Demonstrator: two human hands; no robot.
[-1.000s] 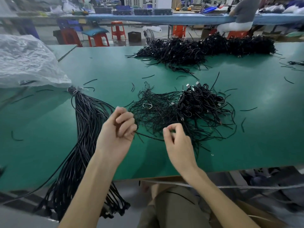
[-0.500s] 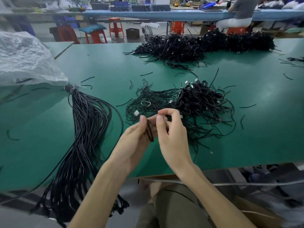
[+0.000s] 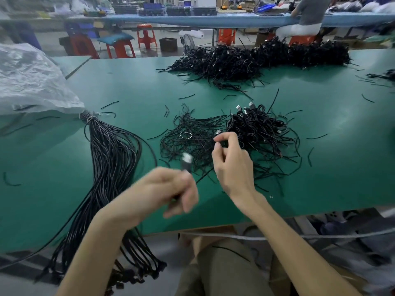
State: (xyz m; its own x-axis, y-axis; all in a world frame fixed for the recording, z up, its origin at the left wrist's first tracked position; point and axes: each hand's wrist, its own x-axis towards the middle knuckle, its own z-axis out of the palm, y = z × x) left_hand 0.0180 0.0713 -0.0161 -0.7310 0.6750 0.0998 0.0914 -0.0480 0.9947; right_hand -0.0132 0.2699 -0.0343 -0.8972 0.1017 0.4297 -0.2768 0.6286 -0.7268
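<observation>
Though blurred by motion, likely mid-step in tying a coiled cable (image 3: 186,162) — held plug-up just nearer than the tie pile (image 3: 192,129) on the worktop (image 3: 342,159), grip of the left hand (image 3: 168,189) curled round it. Right hand (image 3: 233,167) over the pile's near edge, grip pinched almost closed — on a tie or nothing, cannot tell. Next: draw one tie clear, wrap the coil.

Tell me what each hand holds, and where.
The left hand grips a black cable with a silver plug, just below the plug. Whether the right hand pinches anything cannot be told.
</observation>
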